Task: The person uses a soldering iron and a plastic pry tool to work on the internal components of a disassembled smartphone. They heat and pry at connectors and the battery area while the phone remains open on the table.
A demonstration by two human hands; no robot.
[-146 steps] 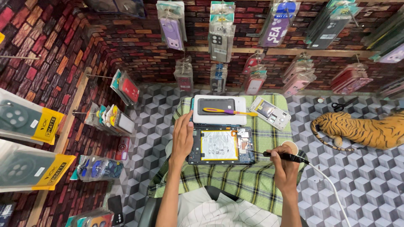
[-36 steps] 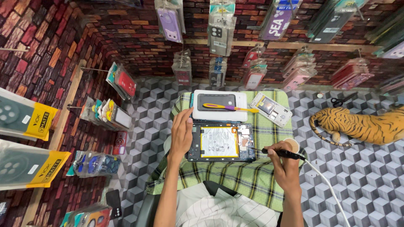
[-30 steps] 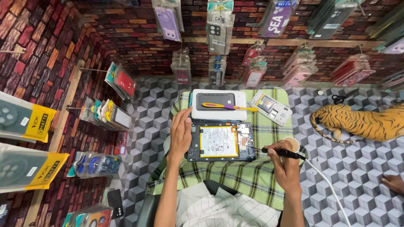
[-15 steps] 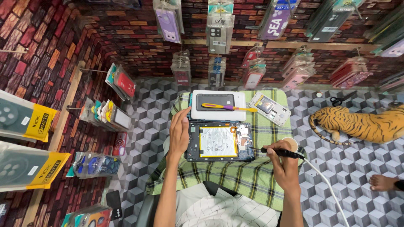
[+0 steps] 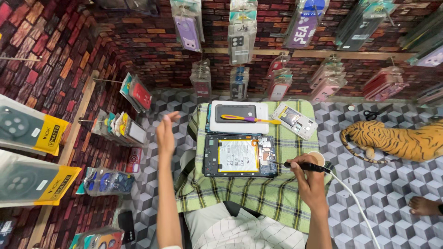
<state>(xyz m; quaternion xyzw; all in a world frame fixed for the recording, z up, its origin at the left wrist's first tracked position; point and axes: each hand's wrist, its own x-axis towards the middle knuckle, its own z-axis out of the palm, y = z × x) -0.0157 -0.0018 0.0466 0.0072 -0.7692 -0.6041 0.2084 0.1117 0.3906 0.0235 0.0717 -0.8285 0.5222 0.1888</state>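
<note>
Left hand (image 5: 165, 133) has lifted off the opened tablet (image 5: 240, 156), now empty, fingers loose, out to the side. Right hand (image 5: 310, 177) still grips the soldering iron (image 5: 307, 166), tip at the board edge; the tablet lies unbraced.

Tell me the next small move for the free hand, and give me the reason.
Probably bring the left hand back down onto the left edge of the opened tablet. That hand is lifted off to the side, empty, while the right hand holds the corded soldering iron with its tip at the tablet's right side, so nothing steadies the tablet on the checked cloth.
</note>
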